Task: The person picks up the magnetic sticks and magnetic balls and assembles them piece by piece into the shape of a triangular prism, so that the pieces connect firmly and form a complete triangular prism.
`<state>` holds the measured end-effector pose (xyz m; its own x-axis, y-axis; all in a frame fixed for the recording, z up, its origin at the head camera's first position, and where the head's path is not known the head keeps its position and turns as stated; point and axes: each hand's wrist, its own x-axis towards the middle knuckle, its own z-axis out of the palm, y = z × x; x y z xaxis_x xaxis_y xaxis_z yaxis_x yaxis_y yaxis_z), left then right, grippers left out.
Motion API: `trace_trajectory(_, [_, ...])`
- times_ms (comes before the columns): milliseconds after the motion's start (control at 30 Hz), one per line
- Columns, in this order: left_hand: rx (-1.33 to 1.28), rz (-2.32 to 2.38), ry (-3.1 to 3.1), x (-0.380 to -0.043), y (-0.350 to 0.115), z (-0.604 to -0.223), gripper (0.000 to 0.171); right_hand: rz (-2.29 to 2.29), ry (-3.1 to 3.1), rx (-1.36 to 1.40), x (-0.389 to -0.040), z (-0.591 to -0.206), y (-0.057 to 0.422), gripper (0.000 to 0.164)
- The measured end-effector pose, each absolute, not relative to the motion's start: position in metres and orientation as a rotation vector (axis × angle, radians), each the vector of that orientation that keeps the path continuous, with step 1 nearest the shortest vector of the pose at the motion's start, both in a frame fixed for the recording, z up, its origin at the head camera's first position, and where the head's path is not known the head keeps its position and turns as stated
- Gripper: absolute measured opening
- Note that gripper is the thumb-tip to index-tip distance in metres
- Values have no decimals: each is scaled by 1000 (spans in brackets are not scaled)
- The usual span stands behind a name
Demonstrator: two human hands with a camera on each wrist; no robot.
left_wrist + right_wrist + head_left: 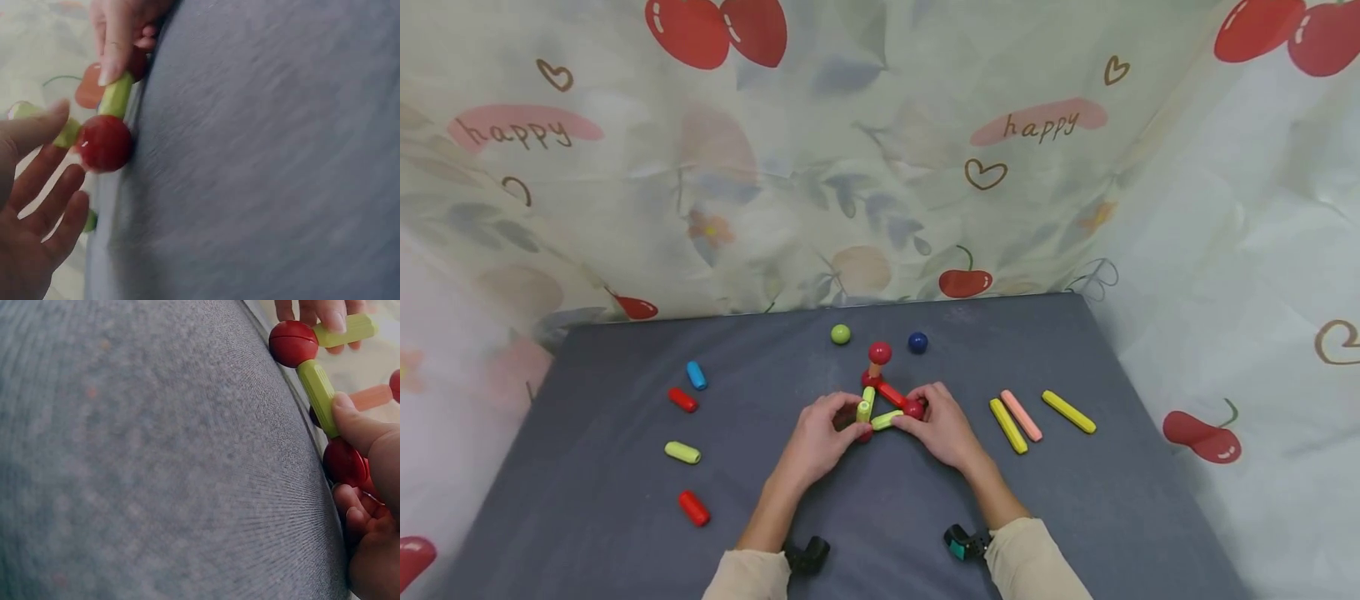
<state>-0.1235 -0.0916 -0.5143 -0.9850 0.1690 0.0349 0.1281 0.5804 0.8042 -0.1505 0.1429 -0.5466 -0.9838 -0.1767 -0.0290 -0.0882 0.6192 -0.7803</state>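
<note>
Red balls and short rods form a triangular frame on the table. My left hand [817, 433] pinches a light green rod [350, 330] that stands up from the near red ball [105, 144]. My right hand [943, 425] grips the right corner's red ball [345, 464], its thumb on the light green rod [317, 394] joining both balls. A red rod [891, 394] runs from there to the back corner's red ball [869, 379]. On that ball an orange rod [876, 368] rises, topped by another red ball [880, 353].
Behind the frame lie a green ball [840, 334] and a dark blue ball [917, 342]. To the left are a blue rod [697, 375], red rods [693, 507] and a light green rod [682, 452]. Yellow rods [1069, 412] and a pink rod [1022, 415] lie right. Patterned curtains [820, 167] border the table.
</note>
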Motion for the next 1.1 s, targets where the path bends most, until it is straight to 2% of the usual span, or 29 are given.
trace_trajectory(133, [255, 1576, 2578, -141, -105, -509, 44, -1322, 2721, -220, -149, -546, 146, 43])
trace_trajectory(267, [116, 1720, 2619, -181, -113, -509, 40, -1324, 2726, -220, -150, -547, 150, 42])
trace_trajectory(433, [-82, 1574, 2870, -231, -102, -525, 42, -1328, 2736, -223, -150, -550, 152, 41])
trace_trajectory(533, [-103, 1440, 2944, -247, -97, -532, 48, -1342, 2718, -245, -149, -550, 150, 42])
trace_trajectory(633, [-91, 1348, 2976, -257, -94, -535, 47, -1349, 2723, -243, -150, -550, 148, 42])
trace_trajectory(833, [-116, 1375, 2999, -247, -100, -528, 42, -1325, 2721, -263, -149, -552, 144, 42])
trace_trajectory(967, [-12, 1547, 2956, -221, -97, -501, 46, -1345, 2731, -267, -150, -552, 145, 41])
trace_trajectory(1100, [136, 1678, 2892, -187, -94, -479, 43, -1355, 2739, -259, -151, -552, 146, 40])
